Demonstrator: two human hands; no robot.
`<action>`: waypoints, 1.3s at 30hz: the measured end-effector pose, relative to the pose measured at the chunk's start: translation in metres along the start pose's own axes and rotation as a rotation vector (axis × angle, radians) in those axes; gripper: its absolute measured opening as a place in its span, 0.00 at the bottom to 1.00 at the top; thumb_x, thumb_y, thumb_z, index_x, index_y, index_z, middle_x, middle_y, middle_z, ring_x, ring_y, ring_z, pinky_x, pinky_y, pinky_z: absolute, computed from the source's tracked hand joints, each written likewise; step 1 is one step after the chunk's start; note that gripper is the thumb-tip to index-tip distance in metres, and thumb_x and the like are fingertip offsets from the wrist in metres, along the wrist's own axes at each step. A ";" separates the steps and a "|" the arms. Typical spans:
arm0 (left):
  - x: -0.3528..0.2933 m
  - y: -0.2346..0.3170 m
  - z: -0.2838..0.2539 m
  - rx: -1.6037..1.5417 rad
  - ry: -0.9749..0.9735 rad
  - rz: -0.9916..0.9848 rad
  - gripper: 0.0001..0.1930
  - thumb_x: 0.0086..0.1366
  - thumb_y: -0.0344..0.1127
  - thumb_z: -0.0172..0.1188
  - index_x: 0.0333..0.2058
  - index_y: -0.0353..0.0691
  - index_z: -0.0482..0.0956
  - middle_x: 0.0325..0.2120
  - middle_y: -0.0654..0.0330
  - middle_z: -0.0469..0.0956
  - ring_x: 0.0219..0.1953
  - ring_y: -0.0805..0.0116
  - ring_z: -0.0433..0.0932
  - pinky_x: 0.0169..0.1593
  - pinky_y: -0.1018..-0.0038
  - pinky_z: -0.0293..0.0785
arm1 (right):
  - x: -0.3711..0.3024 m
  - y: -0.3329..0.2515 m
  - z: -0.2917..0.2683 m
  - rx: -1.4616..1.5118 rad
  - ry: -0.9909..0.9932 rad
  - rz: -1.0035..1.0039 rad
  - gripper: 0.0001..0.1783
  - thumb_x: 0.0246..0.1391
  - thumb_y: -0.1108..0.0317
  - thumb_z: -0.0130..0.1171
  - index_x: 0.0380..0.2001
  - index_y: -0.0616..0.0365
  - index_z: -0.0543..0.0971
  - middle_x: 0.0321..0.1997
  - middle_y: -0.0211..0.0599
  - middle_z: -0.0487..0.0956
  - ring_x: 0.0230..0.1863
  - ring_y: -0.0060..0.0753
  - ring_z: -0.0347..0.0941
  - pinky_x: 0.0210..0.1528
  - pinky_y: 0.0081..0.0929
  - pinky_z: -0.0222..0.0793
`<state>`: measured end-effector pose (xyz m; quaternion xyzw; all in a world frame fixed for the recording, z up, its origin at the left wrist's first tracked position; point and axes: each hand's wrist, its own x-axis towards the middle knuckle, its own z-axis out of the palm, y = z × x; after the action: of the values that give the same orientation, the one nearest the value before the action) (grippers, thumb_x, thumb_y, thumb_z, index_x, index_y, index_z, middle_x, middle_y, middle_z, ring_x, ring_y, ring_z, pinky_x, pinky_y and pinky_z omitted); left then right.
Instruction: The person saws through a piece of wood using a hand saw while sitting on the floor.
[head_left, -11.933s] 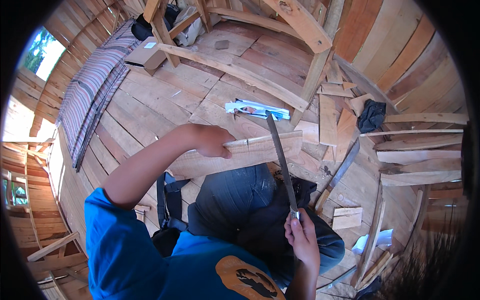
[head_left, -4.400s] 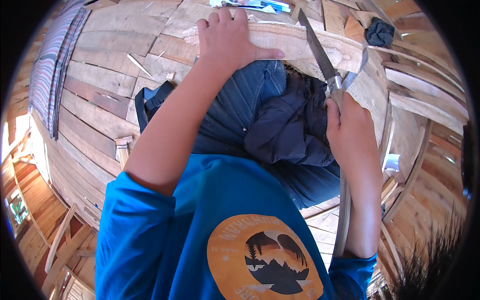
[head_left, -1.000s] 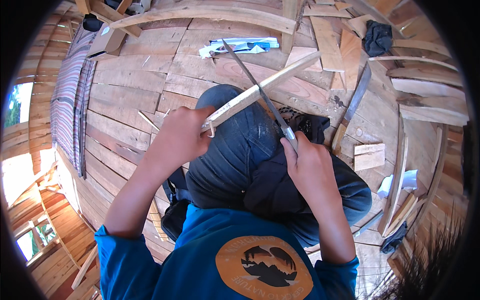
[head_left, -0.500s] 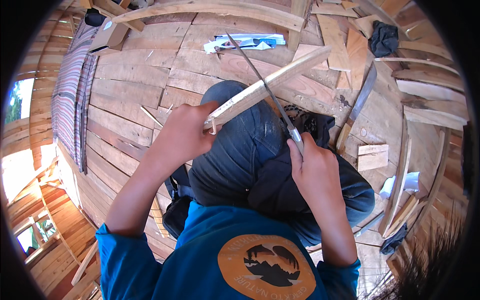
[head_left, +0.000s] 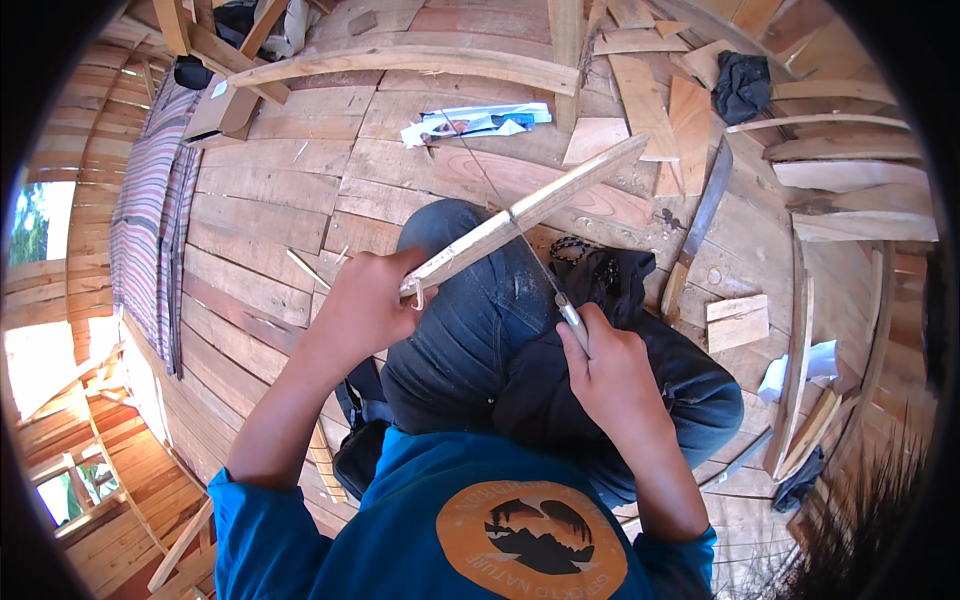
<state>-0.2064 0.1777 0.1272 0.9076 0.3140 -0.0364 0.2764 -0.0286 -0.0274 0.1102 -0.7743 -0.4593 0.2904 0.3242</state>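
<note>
On the plank floor (head_left: 240, 215), one long knife (head_left: 708, 205) lies to the right. One board (head_left: 545, 200) slants across the knee (head_left: 440, 222), narrow edge up; earlier its broad face showed. The left hand (head_left: 368, 300), previously spread on it, now clasps its near end. The right hand (head_left: 615, 365) grips one saw (head_left: 571, 320), blade crossing the board. Lettering rings the shirt's orange print (head_left: 540, 575).

Looks like matt, kinda rough wood on the board (head_left: 560, 194), metal for the saw blade (head_left: 536, 257), cloth shirt (head_left: 390, 520).
</note>
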 end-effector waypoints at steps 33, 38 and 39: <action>0.044 0.102 0.017 0.024 -0.058 0.185 0.20 0.56 0.29 0.60 0.48 0.32 0.75 0.30 0.39 0.80 0.36 0.41 0.81 0.40 0.57 0.78 | -0.065 0.018 -0.115 0.185 0.270 0.143 0.17 0.64 0.59 0.54 0.35 0.66 0.72 0.22 0.44 0.74 0.26 0.45 0.70 0.32 0.37 0.66; 0.053 0.120 0.087 -0.660 -0.114 0.173 0.18 0.65 0.34 0.60 0.51 0.32 0.73 0.38 0.46 0.82 0.42 0.56 0.83 0.47 0.66 0.76 | -0.096 0.038 -0.086 0.425 0.359 0.290 0.15 0.63 0.61 0.58 0.28 0.61 0.69 0.20 0.29 0.67 0.27 0.19 0.59 0.28 0.24 0.58; 0.055 0.126 0.102 -0.828 -0.144 0.163 0.18 0.66 0.34 0.59 0.52 0.32 0.72 0.40 0.50 0.82 0.43 0.62 0.81 0.49 0.68 0.75 | -0.097 0.035 -0.080 0.426 0.466 0.299 0.16 0.59 0.62 0.62 0.27 0.58 0.69 0.19 0.27 0.65 0.24 0.17 0.57 0.26 0.22 0.56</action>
<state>-0.0774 0.0723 0.0883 0.7371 0.2091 0.0516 0.6405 0.0094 -0.1467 0.1474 -0.7933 -0.1837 0.2395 0.5287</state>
